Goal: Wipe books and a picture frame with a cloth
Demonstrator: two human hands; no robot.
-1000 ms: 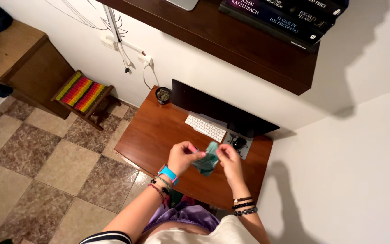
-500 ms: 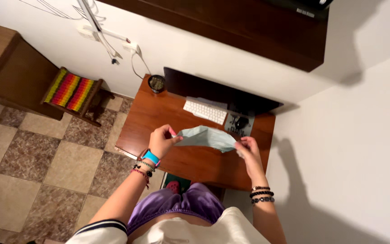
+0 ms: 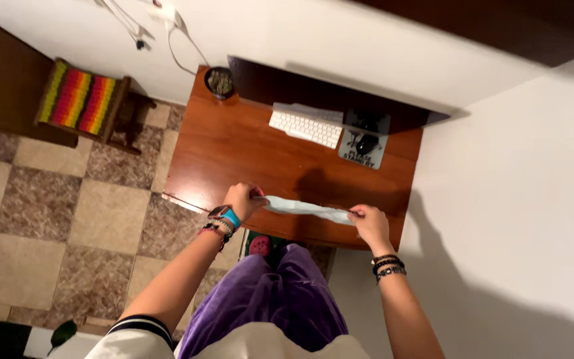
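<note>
Pale blue-green cloth [image 3: 308, 209] hangs stretched between your closed left hand [image 3: 244, 199] and closed right hand [image 3: 367, 221], each pinching one end, taut above the near edge of the brown wooden desk [image 3: 234, 153].

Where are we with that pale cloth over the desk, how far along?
Done so far: the pale blue cloth is opened out flat rather than bunched. In hand: the left hand and right hand each pinch one end, holding it stretched above the front edge of the wooden desk. Left: it has not been laid down or folded; the keyboard is untouched.
</note>
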